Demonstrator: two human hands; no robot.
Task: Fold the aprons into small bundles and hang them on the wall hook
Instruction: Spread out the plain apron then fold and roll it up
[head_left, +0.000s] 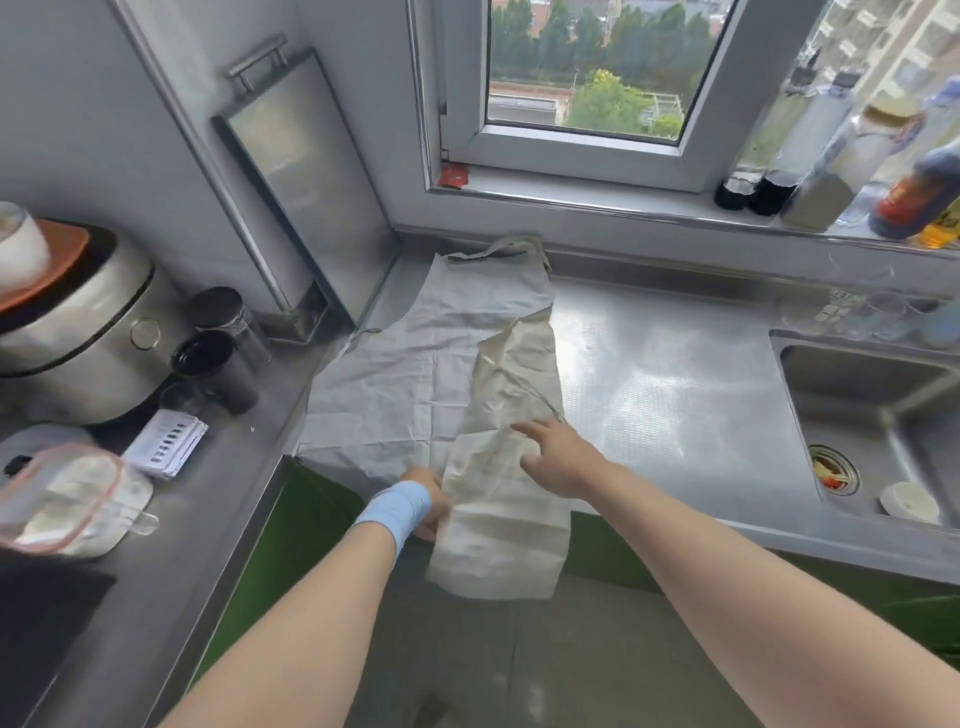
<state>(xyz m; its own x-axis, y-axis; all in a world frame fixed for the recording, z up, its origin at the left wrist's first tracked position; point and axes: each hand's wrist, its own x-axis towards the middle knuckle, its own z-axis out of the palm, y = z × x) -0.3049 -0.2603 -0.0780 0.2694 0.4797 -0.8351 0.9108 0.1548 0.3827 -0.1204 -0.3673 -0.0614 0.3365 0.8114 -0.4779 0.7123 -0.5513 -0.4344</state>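
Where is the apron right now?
The apron lies spread on the steel counter, left of the sink, below the window; the left hand grips its folded-over right side.

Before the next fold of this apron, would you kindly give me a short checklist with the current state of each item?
1. Apron spread on the counter: ok, though its near end hangs over the front edge.
2. First fold made: ok, the right side panel lies folded over the middle.
3. Left hand at the near hem: ok; its grip is hidden, cannot tell.
4. Right hand free to smooth: ok, open over the folded panel.
5. Neck loop lying flat: ok, at the far end.
6. Wall hook in reach: cannot tell, none visible.
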